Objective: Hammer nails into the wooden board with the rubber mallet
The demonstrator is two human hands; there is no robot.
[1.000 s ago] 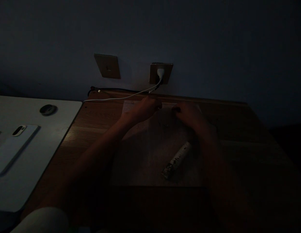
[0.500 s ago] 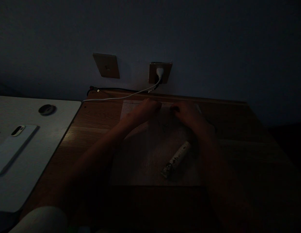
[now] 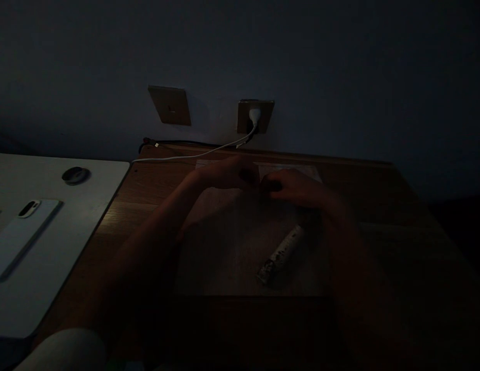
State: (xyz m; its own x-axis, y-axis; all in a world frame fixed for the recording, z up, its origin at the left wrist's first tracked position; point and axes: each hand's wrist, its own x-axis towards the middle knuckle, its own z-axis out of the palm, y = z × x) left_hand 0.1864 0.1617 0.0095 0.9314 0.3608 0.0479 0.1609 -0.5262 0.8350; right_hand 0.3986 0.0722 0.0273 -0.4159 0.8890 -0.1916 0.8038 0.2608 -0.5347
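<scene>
The picture is very dark. My left hand (image 3: 240, 172) has its fingers curled together over the far part of a pale, thin sheet (image 3: 209, 268), which looks like paper or cloth. Close against it, fingertips nearly meeting, is my right hand (image 3: 288, 185), also closed. Whatever the two hands pinch is too dark and small to name. Nearer to me on the sheet lies a pale, narrow tube-like object (image 3: 280, 252) with dark blotches, slanting below my right hand.
A wooden tabletop (image 3: 127, 206) bears the sheet. To the left, a white surface (image 3: 88, 206) holds a pale phone (image 3: 25, 232) and a dark round object (image 3: 75, 175). White and black cables run along the wall from a socket (image 3: 263, 111), beside another wall plate (image 3: 170, 105).
Both hands have come together; my right hand moved left and slightly nearer to me. Small thin dark lines seen on the sheet below the hands no longer show. The blotched object stayed put.
</scene>
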